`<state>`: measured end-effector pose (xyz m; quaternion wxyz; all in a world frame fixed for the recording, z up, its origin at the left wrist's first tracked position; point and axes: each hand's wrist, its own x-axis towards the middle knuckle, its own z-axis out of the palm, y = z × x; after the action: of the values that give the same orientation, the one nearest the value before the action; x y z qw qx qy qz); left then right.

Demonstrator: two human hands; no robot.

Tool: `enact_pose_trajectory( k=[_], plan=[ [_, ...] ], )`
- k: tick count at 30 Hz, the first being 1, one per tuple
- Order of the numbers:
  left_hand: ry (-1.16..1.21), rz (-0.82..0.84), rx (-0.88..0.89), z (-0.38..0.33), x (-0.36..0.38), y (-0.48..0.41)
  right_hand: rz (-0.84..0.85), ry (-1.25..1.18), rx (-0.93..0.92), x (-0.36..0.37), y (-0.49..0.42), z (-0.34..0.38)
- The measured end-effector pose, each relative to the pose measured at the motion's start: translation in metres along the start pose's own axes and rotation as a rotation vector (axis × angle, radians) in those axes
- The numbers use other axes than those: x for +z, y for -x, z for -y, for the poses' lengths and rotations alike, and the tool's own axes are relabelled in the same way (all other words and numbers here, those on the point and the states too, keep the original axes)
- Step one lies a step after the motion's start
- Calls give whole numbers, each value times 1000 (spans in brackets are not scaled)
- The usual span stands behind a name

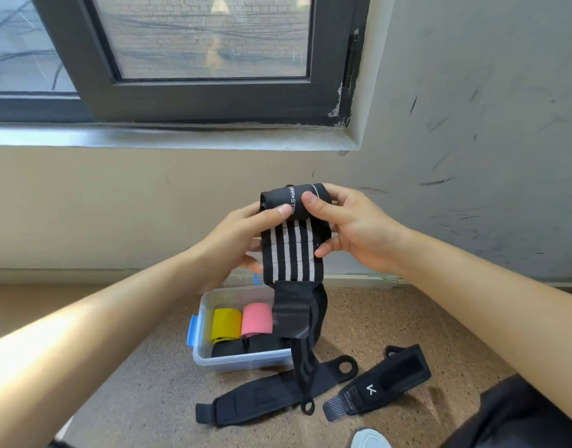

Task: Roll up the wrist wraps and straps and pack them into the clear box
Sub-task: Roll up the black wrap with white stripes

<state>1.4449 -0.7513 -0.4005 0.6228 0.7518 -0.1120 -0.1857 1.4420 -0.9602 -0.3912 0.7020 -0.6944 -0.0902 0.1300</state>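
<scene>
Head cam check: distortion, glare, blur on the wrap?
Head view: wide-angle stretch slants the window frame and swells the forearms at the edges; soft even daylight, no hard shadows; faint reflections in the window glass; striped wrist wrap in focus, lettering partly readable.

Clear box (239, 360) right side hidden behind hanging wrist wrap (292, 250); shoe (370, 439) cut by bottom edge.

Hands: left hand (234, 240) and right hand (359, 231) pinch the rolled top of the wrap (292, 250).
Wrap: black with white stripes; the tail hangs in front of the box (246, 362).
Box: clear, holds a yellow roll (226, 324), a pink roll (257, 319) and black rolls (233, 349).
Floor: long strap (262, 399) and short strap (384, 379), near the box.
</scene>
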Motion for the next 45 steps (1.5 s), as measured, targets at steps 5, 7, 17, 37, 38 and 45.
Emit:
enact_pose_trajectory(
  k=[5, 7, 17, 37, 38, 45],
  plan=[
    [51, -4, -30, -3, 3, -2, -12, 32, -82, 2, 1, -7],
    [24, -35, 14, -2, 3, -1, 0, 57, -84, 1, 2, -8],
    [44, -97, 55, 0, 4, -4, -47, 412, -32, -8, -1, 2],
    [192, 19, 116, 7, -2, 0, 45, 121, -28, 1, 2, -4],
    [155, 17, 131, 6, -3, 1, 48, 116, -42, -1, 3, -3],
    [38, 101, 85, -2, -14, 2, 61, 123, -154, -5, 6, -3]
  ],
)
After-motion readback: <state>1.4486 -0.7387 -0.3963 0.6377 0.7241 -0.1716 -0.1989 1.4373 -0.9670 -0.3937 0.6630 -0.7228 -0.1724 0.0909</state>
